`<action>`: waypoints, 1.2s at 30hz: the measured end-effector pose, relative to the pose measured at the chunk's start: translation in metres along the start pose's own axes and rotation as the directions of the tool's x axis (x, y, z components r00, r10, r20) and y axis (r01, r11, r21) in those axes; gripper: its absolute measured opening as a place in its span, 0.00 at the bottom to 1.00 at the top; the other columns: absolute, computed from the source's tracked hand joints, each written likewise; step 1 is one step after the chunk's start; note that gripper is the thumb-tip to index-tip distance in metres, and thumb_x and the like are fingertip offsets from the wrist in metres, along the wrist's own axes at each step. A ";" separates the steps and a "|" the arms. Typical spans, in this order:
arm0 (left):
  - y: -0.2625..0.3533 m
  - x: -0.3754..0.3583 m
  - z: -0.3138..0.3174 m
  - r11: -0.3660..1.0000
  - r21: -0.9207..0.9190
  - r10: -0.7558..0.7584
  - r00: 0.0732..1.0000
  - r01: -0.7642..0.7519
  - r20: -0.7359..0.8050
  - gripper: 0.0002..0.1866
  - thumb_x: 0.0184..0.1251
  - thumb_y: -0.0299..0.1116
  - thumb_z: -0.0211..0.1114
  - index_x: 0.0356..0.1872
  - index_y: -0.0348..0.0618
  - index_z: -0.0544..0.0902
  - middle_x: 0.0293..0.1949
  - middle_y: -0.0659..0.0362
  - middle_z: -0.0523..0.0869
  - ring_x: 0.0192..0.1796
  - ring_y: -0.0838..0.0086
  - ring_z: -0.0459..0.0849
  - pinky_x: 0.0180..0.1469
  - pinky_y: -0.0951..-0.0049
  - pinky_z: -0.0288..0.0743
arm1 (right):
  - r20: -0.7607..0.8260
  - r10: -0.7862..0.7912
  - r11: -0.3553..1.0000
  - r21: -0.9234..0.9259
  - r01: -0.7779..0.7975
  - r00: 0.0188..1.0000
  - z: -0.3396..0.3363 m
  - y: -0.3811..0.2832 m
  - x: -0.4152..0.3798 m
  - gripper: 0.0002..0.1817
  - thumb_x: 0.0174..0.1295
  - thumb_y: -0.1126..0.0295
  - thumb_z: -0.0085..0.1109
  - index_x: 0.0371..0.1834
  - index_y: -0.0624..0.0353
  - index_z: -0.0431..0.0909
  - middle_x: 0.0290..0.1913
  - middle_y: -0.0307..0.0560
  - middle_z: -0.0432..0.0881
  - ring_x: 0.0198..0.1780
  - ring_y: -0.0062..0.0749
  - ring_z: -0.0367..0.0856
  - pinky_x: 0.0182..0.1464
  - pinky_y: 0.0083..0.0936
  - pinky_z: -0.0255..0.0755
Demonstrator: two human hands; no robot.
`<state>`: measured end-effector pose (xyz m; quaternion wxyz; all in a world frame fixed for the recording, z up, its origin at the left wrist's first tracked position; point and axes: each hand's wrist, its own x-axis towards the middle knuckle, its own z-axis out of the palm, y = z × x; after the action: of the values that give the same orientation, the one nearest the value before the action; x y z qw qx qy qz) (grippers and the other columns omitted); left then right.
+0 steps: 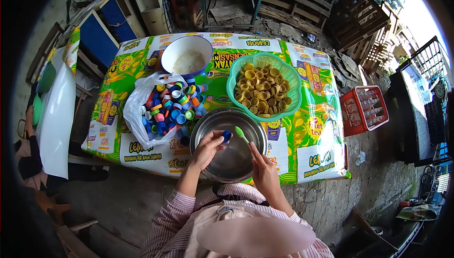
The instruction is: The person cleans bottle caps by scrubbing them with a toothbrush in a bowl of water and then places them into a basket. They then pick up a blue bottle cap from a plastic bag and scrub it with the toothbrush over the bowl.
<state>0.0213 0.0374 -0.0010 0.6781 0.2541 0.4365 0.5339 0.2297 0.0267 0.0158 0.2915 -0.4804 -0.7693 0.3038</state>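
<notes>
My left hand (208, 149) pinches a dark blue bottle cap (226, 136) over the left part of a metal bowl (228, 166). In my right hand (264, 170) is a green-headed brush (241, 134), its head pointing up and left towards the cap without touching it. The metal bowl stands at the table's near edge, below both hands. Left of it, many coloured caps (175, 104) spill from a white plastic bag (137, 109). Behind the bowl, to the right, a green basket (295, 83) holds many yellowish caps (261, 90).
A white bowl with a blue outside (202, 45) stands at the table's back left. The table (321, 137) has a printed green and white cover. A red crate (347, 111) is on the floor to the right. At the far left, a person's hand (29, 118) shows beside green items.
</notes>
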 end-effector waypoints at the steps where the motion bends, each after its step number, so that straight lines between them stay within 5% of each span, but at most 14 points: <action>1: 0.001 0.000 0.000 1.000 0.000 -0.002 1.000 0.002 0.000 0.13 0.68 0.32 0.55 0.50 0.41 0.75 0.43 0.63 0.80 0.44 0.80 0.78 0.47 0.79 0.70 | 0.012 -0.017 0.999 -0.040 0.018 1.000 -0.003 -0.005 -0.002 0.28 0.63 0.74 0.48 0.68 0.43 0.61 0.25 0.50 0.72 0.21 0.46 0.74 0.24 0.41 0.67; 8: 0.007 0.008 -0.013 0.997 0.005 -0.072 0.997 0.072 0.025 0.13 0.69 0.33 0.54 0.51 0.40 0.75 0.41 0.62 0.80 0.41 0.79 0.78 0.47 0.77 0.73 | 0.194 -0.106 0.935 -0.314 0.164 0.975 -0.011 -0.008 -0.002 0.38 0.53 0.77 0.53 0.69 0.36 0.59 0.29 0.43 0.71 0.21 0.38 0.76 0.21 0.33 0.72; 15: 0.021 0.020 -0.015 0.976 0.196 -0.125 0.982 0.097 0.139 0.13 0.71 0.36 0.52 0.49 0.39 0.75 0.43 0.61 0.78 0.45 0.79 0.76 0.49 0.76 0.71 | 0.187 -0.130 0.904 -0.381 0.194 0.974 -0.010 -0.001 0.008 0.41 0.50 0.78 0.53 0.70 0.34 0.56 0.31 0.43 0.71 0.21 0.37 0.77 0.21 0.32 0.73; 20: 0.020 0.024 -0.010 0.962 0.271 -0.013 0.986 -0.032 0.163 0.13 0.71 0.34 0.51 0.51 0.39 0.75 0.45 0.62 0.78 0.49 0.80 0.75 0.52 0.76 0.70 | 0.135 -0.052 0.998 0.038 0.048 0.989 0.004 -0.006 0.004 0.30 0.63 0.76 0.47 0.70 0.46 0.57 0.28 0.55 0.77 0.23 0.49 0.76 0.26 0.38 0.71; 22: 0.020 0.024 -0.007 0.966 0.256 0.007 0.993 -0.038 0.121 0.14 0.71 0.33 0.51 0.53 0.40 0.74 0.47 0.62 0.78 0.50 0.80 0.75 0.53 0.75 0.69 | 0.155 -0.022 0.959 0.283 -0.023 0.988 0.003 -0.015 0.003 0.30 0.62 0.79 0.47 0.69 0.49 0.57 0.35 0.61 0.80 0.27 0.50 0.78 0.30 0.31 0.72; 24: 0.016 0.024 -0.006 0.974 0.222 0.025 0.992 -0.053 0.126 0.13 0.71 0.34 0.52 0.52 0.41 0.75 0.45 0.62 0.78 0.48 0.81 0.75 0.52 0.77 0.69 | 0.212 0.043 0.944 0.310 -0.108 0.976 0.001 -0.022 0.002 0.31 0.61 0.82 0.46 0.69 0.51 0.57 0.40 0.67 0.79 0.31 0.51 0.79 0.31 0.25 0.70; 26: 0.015 0.024 -0.007 0.980 0.188 0.044 0.991 -0.069 0.130 0.13 0.71 0.36 0.53 0.51 0.42 0.76 0.44 0.63 0.79 0.45 0.83 0.76 0.51 0.78 0.69 | 0.275 0.144 0.824 0.498 -0.269 0.951 0.005 -0.021 0.000 0.30 0.63 0.80 0.45 0.70 0.50 0.57 0.18 0.51 0.69 0.19 0.23 0.63 0.25 0.21 0.60; 27: 0.015 0.023 -0.007 0.983 0.169 0.052 0.987 -0.078 0.154 0.13 0.71 0.36 0.53 0.51 0.42 0.76 0.44 0.64 0.79 0.45 0.83 0.76 0.51 0.78 0.70 | 0.275 0.144 0.824 0.499 -0.269 0.951 0.005 -0.021 0.000 0.30 0.63 0.80 0.45 0.70 0.50 0.57 0.18 0.51 0.69 0.19 0.23 0.63 0.25 0.21 0.60; 30: 0.020 0.022 -0.009 0.976 0.210 0.016 0.988 -0.048 0.153 0.13 0.72 0.38 0.51 0.48 0.42 0.76 0.40 0.64 0.77 0.43 0.83 0.75 0.47 0.79 0.70 | 0.263 0.093 0.898 0.395 -0.195 0.960 0.002 -0.015 0.000 0.30 0.63 0.80 0.45 0.70 0.49 0.57 0.20 0.50 0.71 0.18 0.28 0.68 0.26 0.23 0.64; 32: 0.025 0.022 -0.014 0.963 0.271 -0.031 0.992 -0.003 0.123 0.13 0.72 0.39 0.50 0.46 0.41 0.76 0.37 0.65 0.76 0.40 0.82 0.74 0.45 0.80 0.69 | 0.182 -0.111 0.994 0.027 0.108 0.977 -0.003 -0.004 0.003 0.31 0.62 0.77 0.48 0.70 0.43 0.57 0.28 0.53 0.77 0.21 0.46 0.77 0.27 0.34 0.74; 34: 0.032 0.021 -0.017 0.924 0.345 -0.220 0.968 0.168 0.120 0.14 0.72 0.43 0.50 0.40 0.43 0.76 0.34 0.65 0.76 0.33 0.82 0.72 0.38 0.81 0.67 | 0.225 -0.096 0.988 -0.101 0.121 0.970 -0.016 -0.008 0.009 0.34 0.59 0.74 0.50 0.70 0.36 0.56 0.27 0.49 0.73 0.20 0.44 0.77 0.23 0.41 0.73; 36: 0.035 0.020 -0.012 0.900 0.388 -0.240 0.969 0.200 0.057 0.19 0.72 0.48 0.48 0.35 0.43 0.76 0.27 0.66 0.74 0.26 0.81 0.69 0.33 0.80 0.67 | 0.307 -0.100 0.886 -0.404 0.225 0.946 -0.025 -0.010 0.015 0.38 0.56 0.75 0.51 0.70 0.32 0.54 0.30 0.47 0.73 0.18 0.41 0.77 0.20 0.37 0.72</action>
<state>-0.0053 0.0656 0.0149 0.6936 0.3567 0.5219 0.3454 0.2373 0.0418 0.0418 0.0911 -0.4189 -0.8886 0.1633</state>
